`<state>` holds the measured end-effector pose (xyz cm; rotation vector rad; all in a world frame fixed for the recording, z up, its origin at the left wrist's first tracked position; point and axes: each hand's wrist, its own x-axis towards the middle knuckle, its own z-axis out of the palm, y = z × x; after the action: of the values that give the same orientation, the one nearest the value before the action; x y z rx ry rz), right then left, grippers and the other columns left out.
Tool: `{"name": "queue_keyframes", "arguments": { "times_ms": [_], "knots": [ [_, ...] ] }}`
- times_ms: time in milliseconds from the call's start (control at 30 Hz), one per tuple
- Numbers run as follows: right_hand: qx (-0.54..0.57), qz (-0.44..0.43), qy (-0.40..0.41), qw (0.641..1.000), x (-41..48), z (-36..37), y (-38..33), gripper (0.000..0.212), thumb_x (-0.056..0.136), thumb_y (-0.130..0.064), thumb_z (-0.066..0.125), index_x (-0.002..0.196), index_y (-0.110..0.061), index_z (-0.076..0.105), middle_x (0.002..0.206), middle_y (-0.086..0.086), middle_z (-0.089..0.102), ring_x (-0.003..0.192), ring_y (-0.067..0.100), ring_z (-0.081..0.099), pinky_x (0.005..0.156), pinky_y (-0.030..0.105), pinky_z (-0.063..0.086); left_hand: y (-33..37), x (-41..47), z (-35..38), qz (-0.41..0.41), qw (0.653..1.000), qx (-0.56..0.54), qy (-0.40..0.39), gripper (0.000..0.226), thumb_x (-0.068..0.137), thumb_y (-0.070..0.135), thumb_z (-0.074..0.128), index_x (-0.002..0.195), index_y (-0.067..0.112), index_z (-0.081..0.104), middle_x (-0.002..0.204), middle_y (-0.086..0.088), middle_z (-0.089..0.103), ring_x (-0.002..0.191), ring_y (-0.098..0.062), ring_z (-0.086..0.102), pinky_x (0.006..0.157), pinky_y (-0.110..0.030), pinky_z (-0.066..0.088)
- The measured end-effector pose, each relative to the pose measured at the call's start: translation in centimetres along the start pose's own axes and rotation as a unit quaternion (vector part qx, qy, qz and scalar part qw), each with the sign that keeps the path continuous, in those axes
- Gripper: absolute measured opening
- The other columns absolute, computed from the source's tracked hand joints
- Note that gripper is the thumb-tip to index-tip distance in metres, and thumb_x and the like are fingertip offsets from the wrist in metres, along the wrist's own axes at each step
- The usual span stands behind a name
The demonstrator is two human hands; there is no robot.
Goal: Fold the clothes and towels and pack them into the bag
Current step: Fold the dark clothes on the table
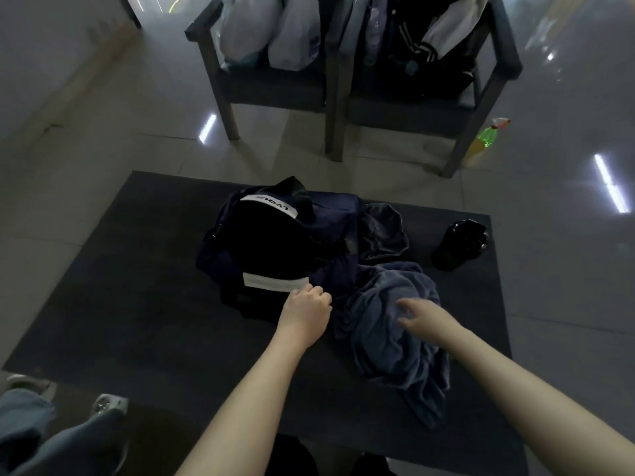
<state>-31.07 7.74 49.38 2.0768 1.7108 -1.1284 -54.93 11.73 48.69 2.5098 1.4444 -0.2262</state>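
A dark navy bag (330, 221) with white label strips lies open on the dark table (144, 304), its mouth a black hollow. My left hand (307, 312) is closed at the bag's near rim, pinching the fabric beside the white strip. A crumpled grey-blue towel (395, 341) lies to the right of the bag. My right hand (426, 316) hovers over the towel with fingers spread, resting on or just above it. A darker crumpled garment (381, 231) lies behind the towel, against the bag's right side.
A black bottle-like object (460, 243) stands at the table's right. Two dark chairs (275, 87) behind the table hold white plastic bags (271, 29) and a jacket (422, 46). A green spray bottle (489, 137) lies on the tiled floor. Another person's legs and shoes (51, 417) are at lower left.
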Motion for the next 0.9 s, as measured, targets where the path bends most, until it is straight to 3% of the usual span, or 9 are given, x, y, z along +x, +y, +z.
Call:
{"name": "queue_keyframes", "arguments": {
  "times_ms": [233, 400, 500, 600, 733, 900],
  "knots": [
    [0.044, 0.003, -0.003, 0.999, 0.5, 5.5, 5.6, 0.049, 0.093, -0.03, 0.051, 0.14, -0.022, 0.039, 0.14, 0.001, 0.046, 0.124, 0.021, 0.045, 0.09, 0.031, 0.043, 3.8, 1.0, 6.3, -0.04, 0.989, -0.087, -0.115, 0.035, 0.102, 0.031, 0.034, 0.125, 0.014, 0.055, 0.124, -0.003, 0.055, 0.114, -0.022, 0.048, 0.093, -0.036, 0.042],
    [0.047, 0.017, 0.015, 0.999, 1.4, 9.3, 7.4, 0.058, 0.091, -0.034, 0.053, 0.145, -0.021, 0.034, 0.153, -0.001, 0.028, 0.137, 0.023, 0.032, 0.104, 0.036, 0.039, 5.3, 1.9, 10.5, -0.139, 0.951, -0.205, -0.183, 0.037, 0.1, 0.035, 0.04, 0.127, 0.013, 0.051, 0.128, -0.007, 0.053, 0.116, -0.025, 0.049, 0.096, -0.041, 0.044],
    [0.052, 0.01, 0.056, 0.997, 1.6, 10.8, 7.4, 0.049, 0.091, -0.028, 0.053, 0.138, -0.017, 0.041, 0.146, 0.001, 0.035, 0.132, 0.028, 0.033, 0.101, 0.038, 0.038, 6.2, 2.3, 12.2, -0.193, 0.923, -0.252, -0.216, 0.038, 0.097, 0.034, 0.045, 0.13, 0.015, 0.047, 0.129, -0.007, 0.052, 0.115, -0.027, 0.051, 0.094, -0.04, 0.046],
    [0.052, 0.004, 0.098, 0.994, 1.6, 11.8, 7.1, 0.048, 0.092, -0.024, 0.052, 0.138, -0.017, 0.041, 0.144, -0.001, 0.037, 0.131, 0.029, 0.03, 0.103, 0.038, 0.035, 7.1, 2.5, 13.9, -0.219, 0.902, -0.306, -0.212, 0.026, 0.096, 0.025, 0.047, 0.12, 0.016, 0.053, 0.118, -0.007, 0.057, 0.103, -0.028, 0.057, 0.085, -0.038, 0.05],
    [0.056, 0.016, 0.123, 0.991, 0.9, 12.9, 7.2, 0.054, 0.094, -0.026, 0.052, 0.145, -0.02, 0.033, 0.15, -0.004, 0.031, 0.136, 0.025, 0.025, 0.102, 0.036, 0.036, 6.9, 2.1, 15.5, -0.231, 0.899, -0.325, -0.182, 0.011, 0.094, 0.014, 0.048, 0.095, 0.014, 0.058, 0.104, -0.008, 0.061, 0.084, -0.022, 0.057, 0.073, -0.034, 0.051],
    [0.066, 0.039, 0.125, 0.989, 0.4, 13.9, 6.7, 0.059, 0.094, -0.027, 0.051, 0.148, -0.021, 0.027, 0.153, -0.002, 0.028, 0.137, 0.027, 0.025, 0.105, 0.036, 0.034, 5.7, 0.7, 14.5, -0.197, 0.869, -0.407, -0.199, 0.009, 0.091, 0.015, 0.051, 0.093, 0.013, 0.059, 0.095, -0.004, 0.059, 0.081, -0.017, 0.055, 0.062, -0.026, 0.041]
  ]
}}
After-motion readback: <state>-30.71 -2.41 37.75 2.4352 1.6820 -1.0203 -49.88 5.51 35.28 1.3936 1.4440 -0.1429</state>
